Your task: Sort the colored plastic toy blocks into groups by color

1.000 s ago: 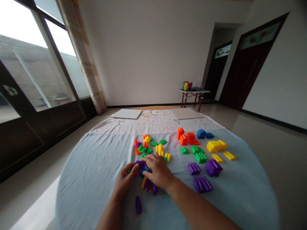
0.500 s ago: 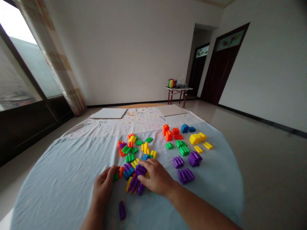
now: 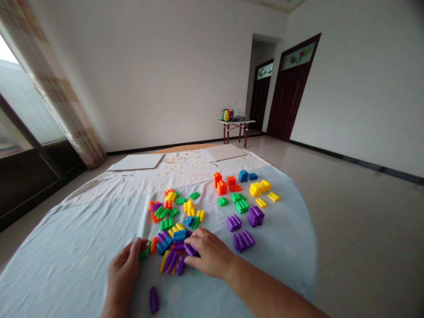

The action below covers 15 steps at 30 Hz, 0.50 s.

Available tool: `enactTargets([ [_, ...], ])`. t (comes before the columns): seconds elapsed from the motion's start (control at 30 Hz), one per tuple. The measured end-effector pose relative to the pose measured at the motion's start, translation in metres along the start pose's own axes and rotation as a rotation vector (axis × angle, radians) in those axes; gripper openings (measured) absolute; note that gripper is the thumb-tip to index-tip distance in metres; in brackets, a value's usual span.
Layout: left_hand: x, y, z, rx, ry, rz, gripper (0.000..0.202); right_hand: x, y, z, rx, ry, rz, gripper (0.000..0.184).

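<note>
The right hand (image 3: 207,252) rests its fingers on a purple plastic block (image 3: 190,250), grasp unconfirmed, in a loose pile of blocks (image 3: 168,247) near the cloth-covered tabletop's (image 3: 66,247) near edge; the left hand (image 3: 123,276) lies unclenched just beside a green block (image 3: 144,253).

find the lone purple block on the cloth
The lone purple block lies at the bottom of the head view on the pale blue cloth, just right of the left hand and below the mixed block pile.

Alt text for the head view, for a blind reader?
The left hand and right hand flank a heap of ribbed plastic blocks on a pale blue cloth, the right touching a purple block. Beyond, blocks sit grouped by colour.
</note>
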<state>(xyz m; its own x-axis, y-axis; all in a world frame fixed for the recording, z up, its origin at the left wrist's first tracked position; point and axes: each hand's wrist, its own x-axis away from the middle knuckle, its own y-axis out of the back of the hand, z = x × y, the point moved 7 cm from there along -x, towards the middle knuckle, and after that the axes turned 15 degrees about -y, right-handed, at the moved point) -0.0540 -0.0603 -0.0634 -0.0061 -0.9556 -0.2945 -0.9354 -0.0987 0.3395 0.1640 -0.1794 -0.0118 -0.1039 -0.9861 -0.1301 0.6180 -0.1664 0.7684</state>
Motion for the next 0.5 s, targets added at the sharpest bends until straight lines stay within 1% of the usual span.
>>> enactTargets([
  [0.1, 0.0, 0.0, 0.003, 0.007, 0.011, -0.006, 0.047, 0.005, 0.012, 0.0, -0.046, 0.014, -0.024, 0.036],
  [0.2, 0.0, 0.0, 0.003, -0.001, 0.012, -0.01, 0.047, 0.017, 0.038, -0.009, -0.093, -0.005, -0.085, 0.039],
  [0.3, 0.0, 0.0, 0.002, -0.005, 0.015, -0.011, 0.046, 0.034, 0.066, -0.035, -0.068, -0.088, -0.161, 0.037],
  [0.37, 0.0, -0.002, 0.003, -0.002, 0.023, -0.004, 0.046, 0.046, 0.079, -0.055, -0.017, -0.151, -0.201, 0.035],
  [0.43, 0.0, -0.003, 0.007, 0.007, 0.037, -0.001, 0.047, 0.057, 0.086, -0.071, 0.038, -0.197, -0.222, 0.033],
  [0.5, -0.001, -0.003, 0.01, 0.022, 0.044, -0.002, 0.048, 0.063, 0.087, -0.082, 0.091, -0.225, -0.236, 0.032],
])
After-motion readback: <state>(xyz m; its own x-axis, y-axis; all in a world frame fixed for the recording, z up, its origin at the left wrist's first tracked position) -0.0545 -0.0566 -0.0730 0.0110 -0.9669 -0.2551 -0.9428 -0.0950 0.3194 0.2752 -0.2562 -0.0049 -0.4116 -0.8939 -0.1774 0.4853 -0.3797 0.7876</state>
